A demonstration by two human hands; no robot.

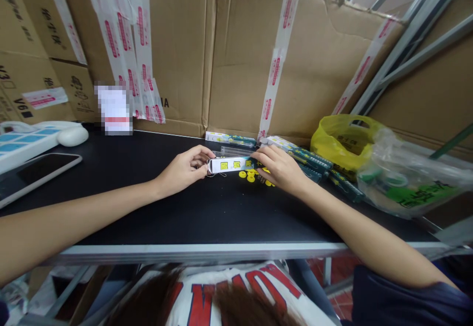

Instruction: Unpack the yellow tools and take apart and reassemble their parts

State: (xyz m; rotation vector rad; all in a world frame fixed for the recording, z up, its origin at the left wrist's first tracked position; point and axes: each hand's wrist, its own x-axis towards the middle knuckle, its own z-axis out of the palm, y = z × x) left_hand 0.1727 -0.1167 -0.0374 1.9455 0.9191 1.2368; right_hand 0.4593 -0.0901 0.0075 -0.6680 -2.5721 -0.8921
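A slim white and dark green box (231, 164) with yellow printed characters is held level above the black tabletop (221, 217). My left hand (186, 169) pinches its left end, fingers closed. My right hand (281, 166) grips the other end, hiding part of it. Small yellow plastic pieces (251, 176) lie beneath and behind the box, next to my right fingers. Just behind the box is a clear plastic piece (236, 151). Farther back lies a similar slim box (229, 139), and more such boxes (301, 152) are stacked beyond my right hand.
At the right stand a yellow plastic bag (342, 139) and a clear bag (410, 183) with green print. A phone (37, 176), a white mouse (73, 136) and a white-and-blue object (27, 141) are on the left. Taped cardboard (240, 60) walls the back.
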